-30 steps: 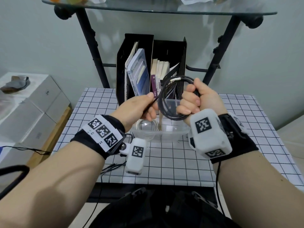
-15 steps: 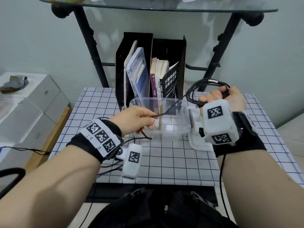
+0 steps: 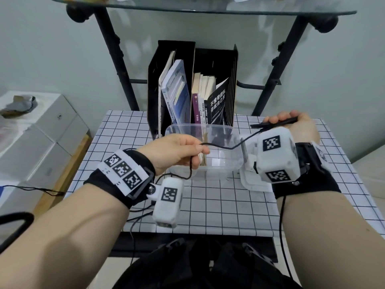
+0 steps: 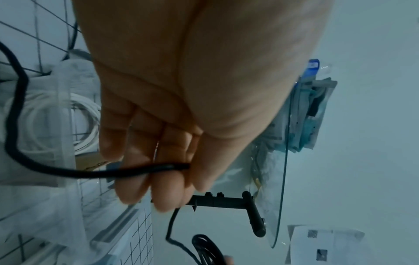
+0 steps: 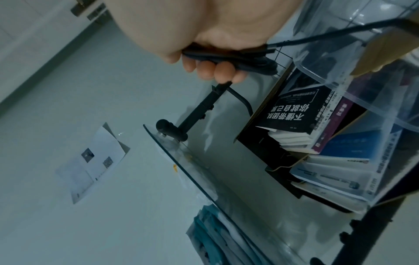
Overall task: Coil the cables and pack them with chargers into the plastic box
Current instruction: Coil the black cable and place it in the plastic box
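A clear plastic box (image 3: 227, 130) stands mid-table with a coiled white cable (image 4: 88, 114) inside. My left hand (image 3: 183, 152) pinches the free run of a black cable (image 3: 220, 146) above the box's near left corner; the strand (image 4: 95, 173) passes between thumb and fingers. My right hand (image 3: 291, 126), to the right of the box, grips the black coil (image 3: 275, 123) edge-on, its loops (image 5: 229, 56) bunched under curled fingers. The cable spans loosely between both hands over the box.
A black file holder (image 3: 193, 86) with books stands right behind the box. The box's lid (image 3: 253, 182) lies on the checked table (image 3: 218, 209) under my right wrist. Black shelf legs (image 3: 116, 59) and a glass shelf (image 3: 208, 7) rise behind. White cartons (image 3: 41, 138) sit to the left.
My right hand carried the coil from above the box out to the right and turned it flat. The left hand dropped lower, letting the cable slide out between the hands.
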